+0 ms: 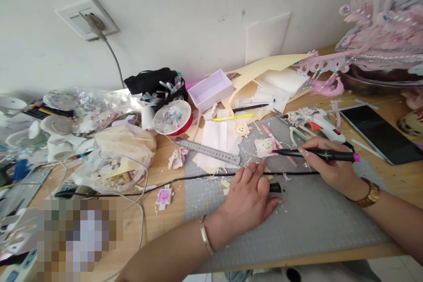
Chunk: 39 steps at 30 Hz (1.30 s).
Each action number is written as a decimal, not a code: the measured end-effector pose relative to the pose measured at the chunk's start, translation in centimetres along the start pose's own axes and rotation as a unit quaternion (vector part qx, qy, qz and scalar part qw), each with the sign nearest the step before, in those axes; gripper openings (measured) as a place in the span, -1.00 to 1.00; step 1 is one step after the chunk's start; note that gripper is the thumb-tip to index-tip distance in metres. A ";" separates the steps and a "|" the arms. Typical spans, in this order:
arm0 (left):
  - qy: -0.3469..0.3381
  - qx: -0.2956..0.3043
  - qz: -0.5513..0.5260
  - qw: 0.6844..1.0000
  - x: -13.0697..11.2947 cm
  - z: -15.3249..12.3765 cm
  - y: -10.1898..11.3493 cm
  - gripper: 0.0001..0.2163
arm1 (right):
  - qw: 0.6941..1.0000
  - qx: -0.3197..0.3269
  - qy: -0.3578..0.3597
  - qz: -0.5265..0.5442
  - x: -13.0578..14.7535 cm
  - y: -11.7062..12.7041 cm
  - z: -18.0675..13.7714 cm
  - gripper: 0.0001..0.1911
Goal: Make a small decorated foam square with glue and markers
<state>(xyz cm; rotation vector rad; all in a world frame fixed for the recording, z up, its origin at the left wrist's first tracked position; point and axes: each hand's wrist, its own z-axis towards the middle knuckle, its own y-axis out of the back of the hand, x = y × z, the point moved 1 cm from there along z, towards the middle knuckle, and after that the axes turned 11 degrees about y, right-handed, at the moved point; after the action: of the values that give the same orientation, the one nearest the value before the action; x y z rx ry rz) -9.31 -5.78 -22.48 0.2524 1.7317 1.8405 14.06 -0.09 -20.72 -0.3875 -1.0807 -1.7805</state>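
Hands, head view: apart — right hand (325, 163) closed around the black marker (317, 154); left hand (243, 197) palm-down, hold on the black cap (275, 187) unclear.
Marker slant: pink tip at the smiley piece (263, 145), probably for control.
Smiley piece: on the grey mat (297, 224), beyond the left fingertips — likely steadied.
Grey mat: presumably shields the desk (159, 222).

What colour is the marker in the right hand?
The marker is black with a pink back end, seen in the head view.

Black marker (337, 155), pink tip at pale smiley square (263, 146)
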 end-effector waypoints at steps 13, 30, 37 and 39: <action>0.015 -0.032 0.017 0.999 0.1 0.1 0.2 -0.62 | 1.000 0.011 -0.011 0.015 0.1 0.0 -0.1 -0.89; 0.028 -0.072 0.046 0.996 -0.1 0.2 0.5 -0.63 | 0.999 0.048 0.012 -0.011 -0.1 -0.2 -0.1 -0.92; 0.024 -0.063 0.043 0.997 -0.1 0.1 0.3 -0.64 | 0.997 0.075 0.025 -0.011 0.0 -0.3 0.0 -0.93; 0.025 -0.066 0.045 0.997 -0.1 0.1 0.4 -0.64 | 0.998 0.062 0.018 -0.014 -0.1 -0.2 0.0 -0.92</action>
<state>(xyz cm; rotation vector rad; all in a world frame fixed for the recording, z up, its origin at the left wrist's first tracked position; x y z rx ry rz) -9.29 -5.76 -22.07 0.2355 1.6485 2.0329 13.88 -0.06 -20.90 -0.2652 -1.1705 -1.7282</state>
